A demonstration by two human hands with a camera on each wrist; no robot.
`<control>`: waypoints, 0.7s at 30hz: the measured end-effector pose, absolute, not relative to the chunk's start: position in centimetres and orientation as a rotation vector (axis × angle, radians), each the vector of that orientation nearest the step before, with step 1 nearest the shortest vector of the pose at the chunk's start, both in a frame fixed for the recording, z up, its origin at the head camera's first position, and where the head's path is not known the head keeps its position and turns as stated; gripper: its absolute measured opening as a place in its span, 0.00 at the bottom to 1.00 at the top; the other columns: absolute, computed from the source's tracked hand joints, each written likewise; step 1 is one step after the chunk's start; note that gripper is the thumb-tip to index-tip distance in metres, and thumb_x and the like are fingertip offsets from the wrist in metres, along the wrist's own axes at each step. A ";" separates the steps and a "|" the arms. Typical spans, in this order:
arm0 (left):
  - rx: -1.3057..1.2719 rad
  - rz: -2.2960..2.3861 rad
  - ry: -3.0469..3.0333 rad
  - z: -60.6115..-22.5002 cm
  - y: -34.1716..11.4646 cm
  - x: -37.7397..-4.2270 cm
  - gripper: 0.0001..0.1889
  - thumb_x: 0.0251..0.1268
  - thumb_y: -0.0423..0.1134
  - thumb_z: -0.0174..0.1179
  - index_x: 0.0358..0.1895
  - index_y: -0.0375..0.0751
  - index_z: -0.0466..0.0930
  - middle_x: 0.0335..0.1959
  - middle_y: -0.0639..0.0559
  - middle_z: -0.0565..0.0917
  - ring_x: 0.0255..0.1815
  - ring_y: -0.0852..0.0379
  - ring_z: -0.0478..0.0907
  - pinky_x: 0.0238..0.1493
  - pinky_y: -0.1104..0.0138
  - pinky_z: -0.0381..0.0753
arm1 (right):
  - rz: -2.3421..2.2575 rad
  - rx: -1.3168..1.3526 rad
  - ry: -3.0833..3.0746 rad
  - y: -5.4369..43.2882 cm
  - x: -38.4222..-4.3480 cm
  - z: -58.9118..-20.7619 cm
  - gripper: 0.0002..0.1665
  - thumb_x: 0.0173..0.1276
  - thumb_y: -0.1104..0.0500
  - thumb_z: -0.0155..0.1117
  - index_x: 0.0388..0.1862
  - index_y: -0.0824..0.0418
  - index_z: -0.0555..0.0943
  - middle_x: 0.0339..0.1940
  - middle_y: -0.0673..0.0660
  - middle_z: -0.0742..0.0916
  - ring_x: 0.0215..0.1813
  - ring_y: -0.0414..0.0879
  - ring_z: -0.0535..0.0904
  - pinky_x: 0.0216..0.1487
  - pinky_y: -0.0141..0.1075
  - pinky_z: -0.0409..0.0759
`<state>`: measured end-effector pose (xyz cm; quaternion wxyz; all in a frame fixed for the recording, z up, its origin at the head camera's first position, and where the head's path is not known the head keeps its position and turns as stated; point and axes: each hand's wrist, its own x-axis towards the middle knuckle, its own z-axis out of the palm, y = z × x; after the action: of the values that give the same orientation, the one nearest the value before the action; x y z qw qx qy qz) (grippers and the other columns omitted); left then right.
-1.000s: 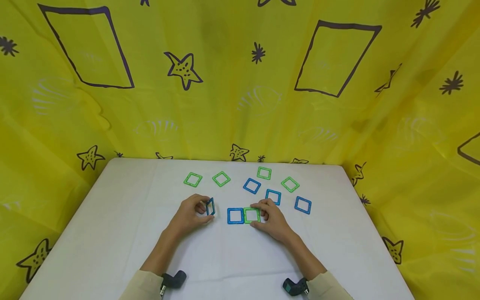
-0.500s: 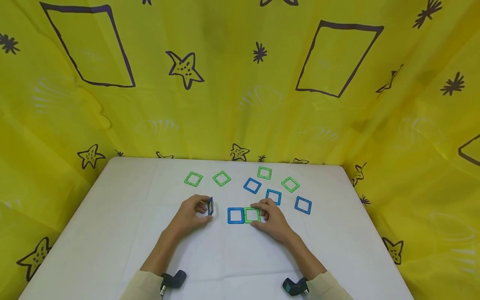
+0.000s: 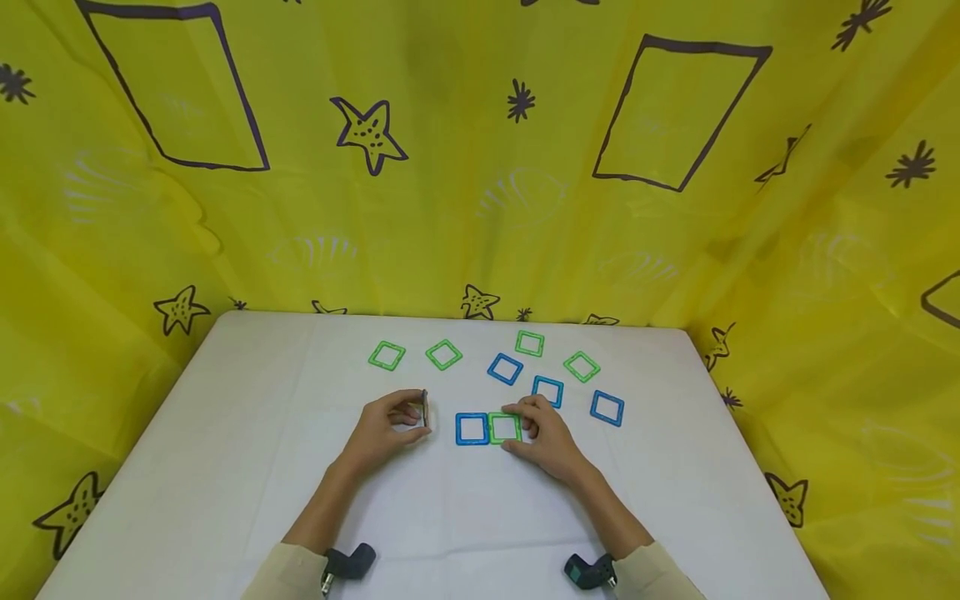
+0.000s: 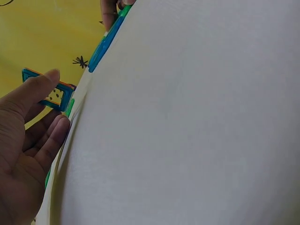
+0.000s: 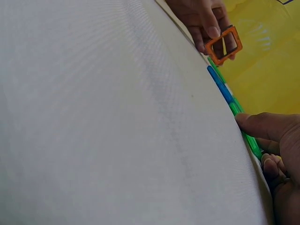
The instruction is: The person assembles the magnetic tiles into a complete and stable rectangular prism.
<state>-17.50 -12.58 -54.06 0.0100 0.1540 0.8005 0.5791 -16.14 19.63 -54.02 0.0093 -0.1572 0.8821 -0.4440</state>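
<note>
In the head view my left hand pinches a square magnetic tile between thumb and fingers, upright and edge-on, left of a flat joined pair. That tile's face is blue with an orange rim in the left wrist view, while the right wrist view shows an orange face. The pair is a blue tile edge to edge with a green tile, lying on the white table. My right hand grips the green tile, thumb at its near edge and forefinger at its far edge.
Several loose green and blue square tiles lie scattered toward the back of the white table. One blue tile is partly behind my right hand. A yellow patterned curtain surrounds the table.
The tile in my left hand has turned from a slanted view to edge-on. My right hand and the joined pair stay in place.
</note>
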 end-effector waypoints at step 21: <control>0.501 1.823 2.427 -54.0 -9.4 -17.1 0.31 0.54 0.26 0.79 0.64 0.35 0.81 0.49 0.45 0.85 0.44 0.51 0.85 0.50 0.65 0.85 | -1.388 -0.495 2.759 19.7 -16.1 -54.0 0.29 0.60 0.61 0.83 0.62 0.59 0.86 0.45 0.52 0.75 0.41 0.46 0.69 0.42 0.36 0.68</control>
<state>-17.12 -9.36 -54.01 0.0322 0.1627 0.7885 0.5923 -16.12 19.72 -54.01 0.0068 -0.1584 0.8820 -0.4438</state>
